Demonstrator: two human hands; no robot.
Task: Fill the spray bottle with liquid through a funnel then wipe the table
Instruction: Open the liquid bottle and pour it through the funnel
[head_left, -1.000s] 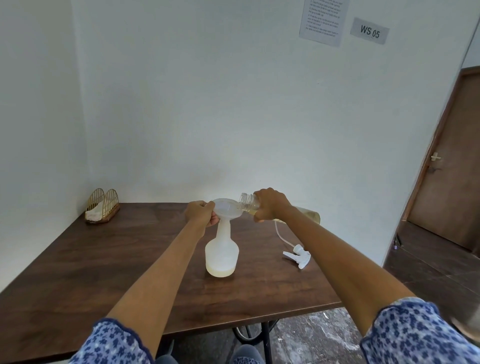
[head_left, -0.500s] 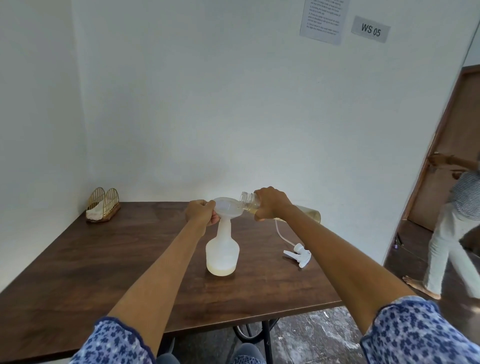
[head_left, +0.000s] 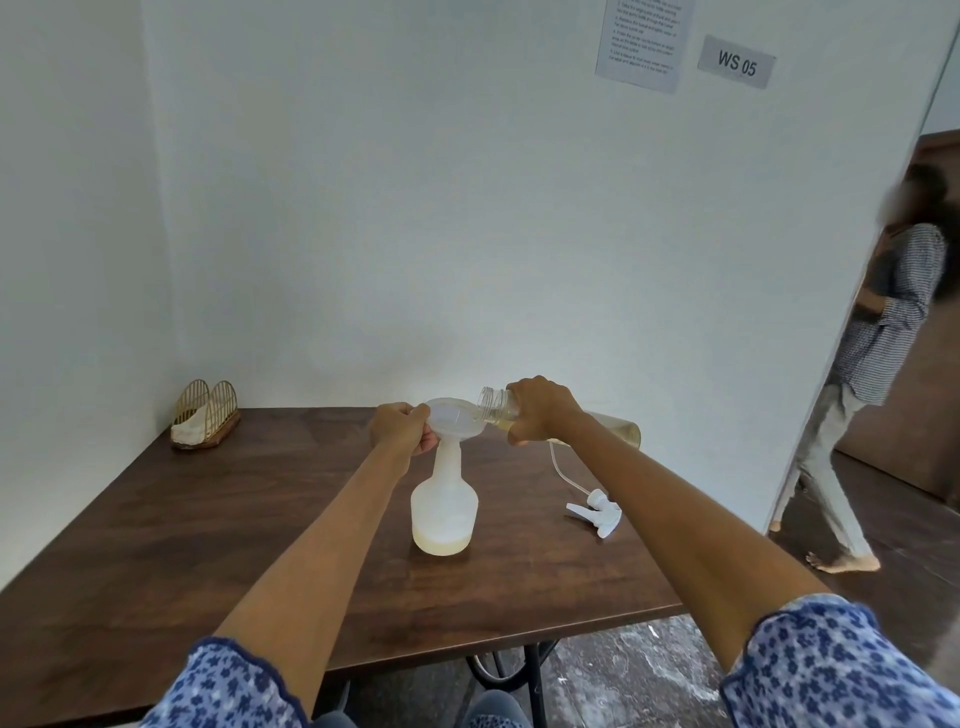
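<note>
The left hand (head_left: 402, 428) pinches the near-left rim of the funnel (head_left: 457, 422), fingers curled round it. The right hand (head_left: 540, 410) grips a clear bottle (head_left: 618, 428) near its neck and holds it tipped almost level, its open mouth over the funnel's right rim.

The spray bottle (head_left: 444, 506) stands upright on the table (head_left: 208, 519), directly below the left hand, with the funnel seated in its long neck. It is frosted white, with a shallow layer of pale yellow liquid at the bottom. The clear bottle holds the same yellowish liquid, pooled along its lower side toward the base, beyond the right hand.

Both forearms reach forward, nearly straight, sleeves (head_left: 831, 670) in blue floral print.

The spray head (head_left: 597, 512), with its tube, lies on the table below the right forearm, near the table's right edge. A wire holder (head_left: 205, 421) sits far left of the left hand, by the wall corner. Bare tabletop spreads left and near of the spray bottle. Right of the right arm, past the wall's end, a person (head_left: 872, 364) walks.
</note>
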